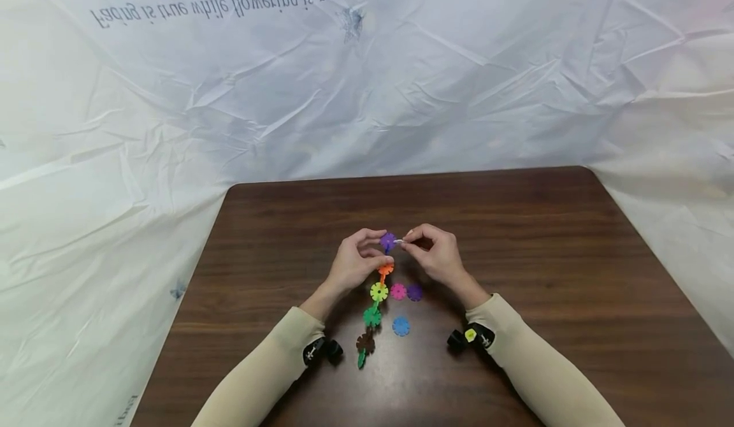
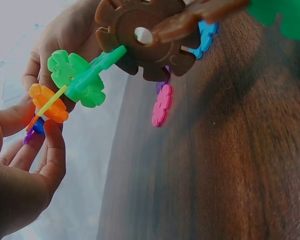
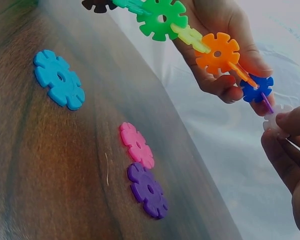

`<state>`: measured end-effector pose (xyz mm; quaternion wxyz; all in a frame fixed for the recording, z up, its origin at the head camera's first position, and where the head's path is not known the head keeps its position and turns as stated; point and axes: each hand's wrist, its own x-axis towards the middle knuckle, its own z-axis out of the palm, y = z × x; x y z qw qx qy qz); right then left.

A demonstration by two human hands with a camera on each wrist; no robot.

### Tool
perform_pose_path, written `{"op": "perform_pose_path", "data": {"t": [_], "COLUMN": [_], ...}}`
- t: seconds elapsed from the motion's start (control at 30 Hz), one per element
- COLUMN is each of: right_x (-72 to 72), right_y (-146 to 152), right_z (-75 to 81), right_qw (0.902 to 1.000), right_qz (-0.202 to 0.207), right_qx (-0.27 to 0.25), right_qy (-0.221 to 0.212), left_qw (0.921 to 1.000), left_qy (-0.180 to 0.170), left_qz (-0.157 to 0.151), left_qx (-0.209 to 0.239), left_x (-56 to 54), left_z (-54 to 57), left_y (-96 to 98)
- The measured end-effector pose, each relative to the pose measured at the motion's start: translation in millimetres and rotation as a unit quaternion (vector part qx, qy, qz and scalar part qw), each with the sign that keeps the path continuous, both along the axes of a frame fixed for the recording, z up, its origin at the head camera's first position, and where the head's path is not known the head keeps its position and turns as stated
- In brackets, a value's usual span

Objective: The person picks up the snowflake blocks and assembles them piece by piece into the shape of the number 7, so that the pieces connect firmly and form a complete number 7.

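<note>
A chain of slotted plastic snowflake discs hangs from my left hand (image 1: 355, 262), running down toward me. Its thumb and fingers grip the chain's upper end, around the blue disc (image 3: 249, 93) and the purple disc (image 1: 388, 241). Below these come orange (image 3: 217, 54), yellow (image 1: 375, 292), green (image 1: 372, 317) and brown (image 2: 121, 44) discs, slotted together at angles. My right hand (image 1: 440, 260) pinches a white disc (image 3: 270, 124) between thumb and fingertips. The white disc's edge meets the purple one, and the fingers partly cover it.
On the dark wooden table (image 1: 573, 255) a pink disc (image 3: 136, 144) and a second purple disc (image 3: 146, 190) lie side by side. A light blue disc (image 1: 401, 326) lies nearer to me. White printed sheeting (image 1: 401, 95) hangs behind the table's far edge.
</note>
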<state>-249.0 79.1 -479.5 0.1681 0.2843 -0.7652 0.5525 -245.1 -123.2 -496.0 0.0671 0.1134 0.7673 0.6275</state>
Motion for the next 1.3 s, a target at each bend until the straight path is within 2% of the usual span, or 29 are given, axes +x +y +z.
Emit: {"op": "perform_pose_path", "data": {"t": [0.4, 0.63, 0.8, 0.9, 0.93, 1.1, 1.2, 1.3], "right_x": [-3.1, -3.5, -3.3, -1.9, -3.8, -3.9, -1.8, -1.7], "right_y": [-3.0, -6.0, -9.2, -10.1, -9.9, -11.5, -13.6, -15.8], "right_z": [-3.6, -6.4, -7.9, -7.3, -11.3, -12.3, -6.2, -3.5], "right_qw": [0.9999, 0.9998, 0.9989, 0.9979, 0.9976, 0.9946, 0.9926, 0.9920], "right_qz": [-0.011, -0.013, -0.022, -0.025, -0.024, -0.018, -0.012, -0.012], "right_qx": [-0.005, -0.016, -0.033, -0.043, -0.049, -0.086, -0.103, -0.108], "right_qy": [0.002, 0.003, 0.026, 0.041, 0.042, 0.056, 0.063, 0.064], "left_qw": [0.9999, 0.9996, 0.9986, 0.9971, 0.9962, 0.9884, 0.9827, 0.9805], "left_qy": [-0.006, -0.012, -0.026, -0.036, -0.037, -0.041, -0.037, -0.035], "left_qz": [0.009, 0.004, 0.006, 0.011, 0.015, 0.025, 0.024, 0.029], "left_qx": [0.009, 0.023, 0.045, 0.066, 0.077, 0.144, 0.180, 0.191], "left_x": [-2.3, -3.2, -3.8, -1.3, -0.5, 2.6, 2.3, 3.4], "left_z": [-1.3, -1.8, -2.6, -1.0, -1.8, -3.7, -7.1, -7.4], "left_y": [-0.2, -2.2, -0.8, 2.7, 4.0, 10.1, 11.8, 12.3]}}
